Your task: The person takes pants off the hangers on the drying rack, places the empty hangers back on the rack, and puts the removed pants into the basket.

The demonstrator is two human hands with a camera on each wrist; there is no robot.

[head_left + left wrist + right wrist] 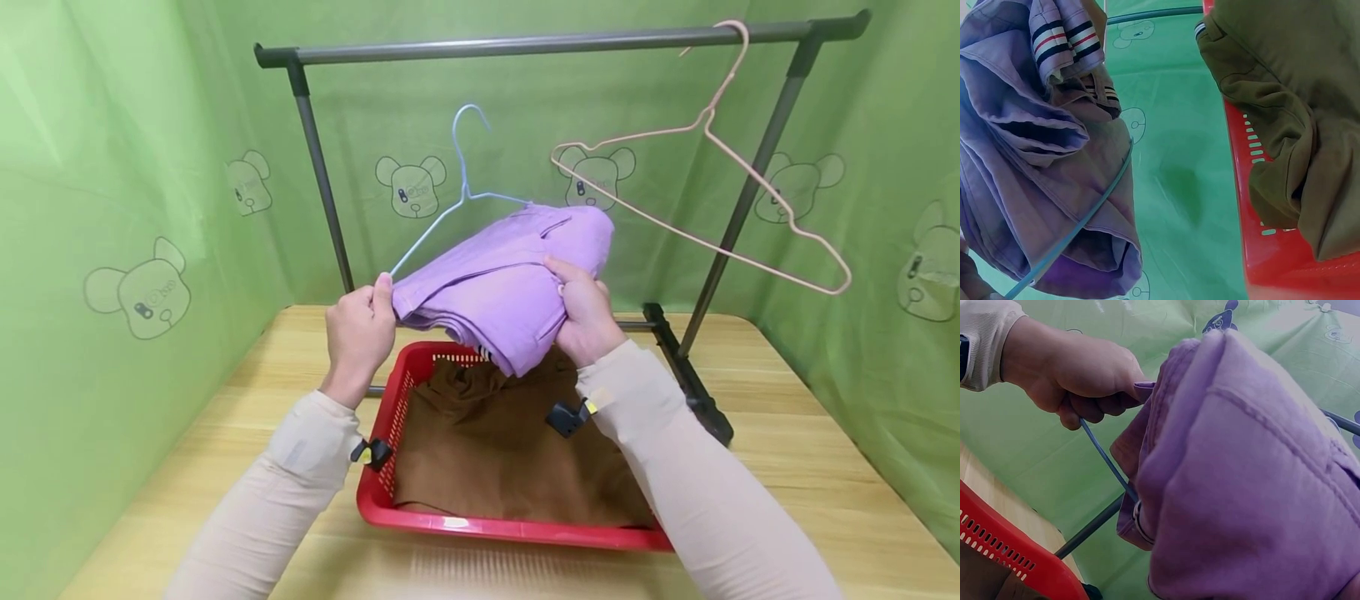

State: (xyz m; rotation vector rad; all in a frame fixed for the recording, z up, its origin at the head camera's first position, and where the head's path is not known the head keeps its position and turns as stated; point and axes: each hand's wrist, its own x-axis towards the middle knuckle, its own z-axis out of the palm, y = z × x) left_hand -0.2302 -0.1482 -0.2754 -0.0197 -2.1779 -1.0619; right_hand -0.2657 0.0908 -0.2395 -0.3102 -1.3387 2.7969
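A folded purple garment [495, 275] with striped trim hangs over a light blue hanger [462, 167], above a red basket [517, 531]. My left hand [360, 333] grips the hanger's left end together with the garment's edge; in the right wrist view, that hand [1079, 372] has its fingers curled round the wire. At the garment's other side my right hand [588, 312] pinches the cloth, thumb on the near face. The hanger's right arm is hidden by the cloth. In the left wrist view, the hanger's bar [1072, 231] crosses the garment [1035, 162].
Brown clothing [517, 450] fills the basket on the wooden table [750, 500]. Behind it stands a dark metal clothes rack [487, 48]. A pink hanger [660, 221] hangs at the rail's right end. Green cloth printed with bear heads [408, 187] surrounds the table.
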